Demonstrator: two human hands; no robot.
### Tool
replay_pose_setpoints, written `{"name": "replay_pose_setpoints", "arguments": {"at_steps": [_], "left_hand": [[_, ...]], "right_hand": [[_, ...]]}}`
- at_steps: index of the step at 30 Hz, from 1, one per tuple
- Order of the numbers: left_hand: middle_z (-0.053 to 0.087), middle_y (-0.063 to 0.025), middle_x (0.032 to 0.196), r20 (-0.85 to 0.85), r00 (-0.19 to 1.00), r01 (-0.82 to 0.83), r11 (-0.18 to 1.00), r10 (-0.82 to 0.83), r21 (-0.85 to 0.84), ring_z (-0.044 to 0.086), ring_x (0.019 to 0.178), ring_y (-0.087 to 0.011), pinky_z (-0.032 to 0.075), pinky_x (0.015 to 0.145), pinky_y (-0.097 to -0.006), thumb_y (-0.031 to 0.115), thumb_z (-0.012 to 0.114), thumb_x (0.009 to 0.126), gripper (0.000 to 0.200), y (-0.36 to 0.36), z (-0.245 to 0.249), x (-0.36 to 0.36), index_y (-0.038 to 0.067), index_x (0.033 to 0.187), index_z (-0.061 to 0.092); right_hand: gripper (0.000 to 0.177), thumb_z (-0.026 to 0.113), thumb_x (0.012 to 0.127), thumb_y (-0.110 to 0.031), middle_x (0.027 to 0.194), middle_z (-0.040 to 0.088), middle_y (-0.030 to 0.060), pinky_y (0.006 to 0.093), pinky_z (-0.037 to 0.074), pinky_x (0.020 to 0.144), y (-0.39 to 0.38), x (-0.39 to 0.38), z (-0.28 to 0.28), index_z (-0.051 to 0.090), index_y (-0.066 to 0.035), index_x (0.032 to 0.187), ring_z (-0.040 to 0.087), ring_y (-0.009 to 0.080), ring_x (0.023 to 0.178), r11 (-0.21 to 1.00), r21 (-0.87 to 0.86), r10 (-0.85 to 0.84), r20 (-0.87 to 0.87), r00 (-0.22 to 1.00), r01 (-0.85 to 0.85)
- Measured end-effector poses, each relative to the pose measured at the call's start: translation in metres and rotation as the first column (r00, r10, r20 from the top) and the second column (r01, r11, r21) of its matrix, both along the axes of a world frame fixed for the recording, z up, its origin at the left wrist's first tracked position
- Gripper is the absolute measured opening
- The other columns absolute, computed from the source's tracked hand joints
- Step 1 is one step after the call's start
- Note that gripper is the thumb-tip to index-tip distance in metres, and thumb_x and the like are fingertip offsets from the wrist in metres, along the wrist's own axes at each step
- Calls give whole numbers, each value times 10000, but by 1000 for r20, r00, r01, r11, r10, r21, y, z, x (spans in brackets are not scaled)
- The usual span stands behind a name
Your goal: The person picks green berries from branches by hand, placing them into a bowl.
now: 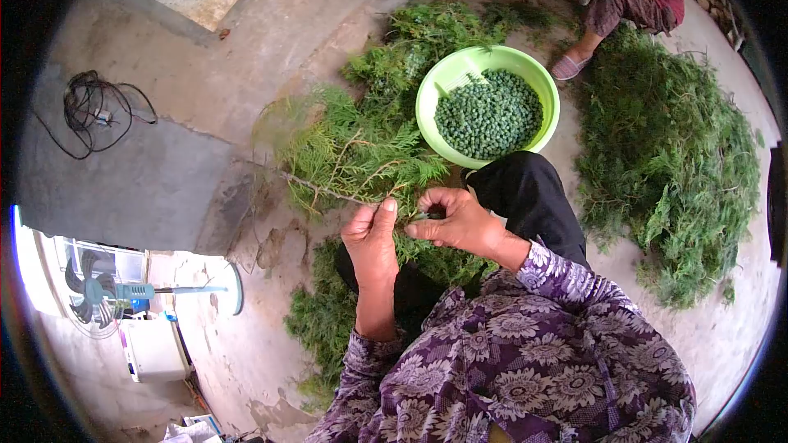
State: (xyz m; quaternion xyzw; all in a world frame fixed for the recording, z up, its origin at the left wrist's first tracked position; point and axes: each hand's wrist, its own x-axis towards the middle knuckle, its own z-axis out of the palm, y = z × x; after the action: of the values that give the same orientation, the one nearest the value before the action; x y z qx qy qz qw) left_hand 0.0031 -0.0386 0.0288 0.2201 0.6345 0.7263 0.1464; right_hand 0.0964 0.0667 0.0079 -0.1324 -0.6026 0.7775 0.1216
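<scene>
Both hands closed on the near end of a leafy branch [353,156], just short of a green basin [454,74].

The left hand [373,239] pinches the woody stem, thumb up and fingers curled. The right hand [460,223], touching it at 3 o'clock, presses its fingertips together on a small dark bit at the stem's end. The branch's long axis runs away from the hands toward 10 o'clock. The basin, holding round green seeds [490,115], lies at 1 o'clock, nearer the right hand.

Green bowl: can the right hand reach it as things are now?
Probably yes. The green bowl lies open just beyond the right hand, beside the knee; but that hand grips a conifer twig.
</scene>
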Motion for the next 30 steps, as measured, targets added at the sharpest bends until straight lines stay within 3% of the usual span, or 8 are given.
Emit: {"name": "replay_pose_setpoints", "arguments": {"at_steps": [4, 9, 13, 15, 17, 20, 25, 30], "left_hand": [[565, 17, 691, -13, 1000, -6, 1000, 6, -10, 456, 607, -47, 377, 579, -194, 49, 621, 770, 54, -1, -4, -2, -3, 757, 610], [576, -1, 700, -6, 999, -32, 999, 33, 10, 469, 603, -53, 385, 579, -193, 40, 622, 765, 54, -3, -10, -8, -10, 753, 606], [535, 27, 643, 0, 993, -117, 992, 117, 36, 423, 574, -39, 347, 522, -189, 56, 613, 780, 88, 3, -3, -8, -3, 715, 604], [557, -13, 635, 30, 986, -165, 980, 163, 109, 470, 560, -81, 376, 495, -212, 75, 632, 767, 119, 0, 2, -14, 11, 678, 587], [590, -51, 719, 215, 938, -301, 946, 271, 120, 521, 572, -137, 421, 474, -266, 93, 647, 754, 95, -7, 10, -36, 26, 738, 581], [590, -47, 760, 383, 895, -301, 943, 228, 143, 530, 595, -146, 434, 486, -279, 83, 645, 752, 94, -12, 15, -45, 28, 785, 576], [576, -33, 765, 437, 898, -156, 969, 58, 190, 539, 639, -138, 438, 503, -277, 79, 625, 769, 96, -14, 1, -40, 23, 825, 572], [571, -16, 732, 267, 944, -237, 962, 194, 138, 499, 609, -96, 415, 505, -246, 91, 654, 751, 106, -6, -4, -29, 16, 786, 587]], "right_hand": [[231, 686, 732, -152, 636, 538, -1, 190, 404, 421, -8, -1, -6, 513, -20, 810, 505, 44, 487, 998, -33, -55, -81, 995, 52], [183, 657, 718, -125, 570, 530, 78, 275, 415, 440, -8, 0, 0, 528, 0, 749, 510, 96, 460, 886, 373, -184, -263, 947, 276], [159, 626, 750, -128, 554, 526, 53, 257, 400, 419, -2, 3, 8, 529, -6, 717, 501, 89, 449, 849, 459, -156, -253, 955, 260], [155, 593, 781, -131, 548, 525, 24, 235, 380, 395, -3, 15, 21, 531, -19, 694, 463, 69, 433, 999, 30, -37, -86, 996, 40], [114, 566, 797, -114, 579, 535, 21, 203, 351, 373, -1, 20, 12, 539, -28, 728, 459, 58, 435, 997, -67, 26, -110, 994, -33], [183, 529, 811, -103, 743, 578, 82, 162, 319, 375, 8, 18, -1, 520, -20, 974, 530, 97, 519, 698, -644, 203, -242, 949, -313], [287, 553, 827, -186, 876, 574, 79, 151, 328, 394, 8, 17, 4, 490, -16, 1049, 538, 92, 597, 714, -616, 263, -206, 942, -334], [225, 571, 827, -152, 779, 576, 24, 171, 383, 451, -5, 5, 3, 532, -25, 1009, 522, 61, 576, 972, -200, 101, -122, 987, -124]]}}
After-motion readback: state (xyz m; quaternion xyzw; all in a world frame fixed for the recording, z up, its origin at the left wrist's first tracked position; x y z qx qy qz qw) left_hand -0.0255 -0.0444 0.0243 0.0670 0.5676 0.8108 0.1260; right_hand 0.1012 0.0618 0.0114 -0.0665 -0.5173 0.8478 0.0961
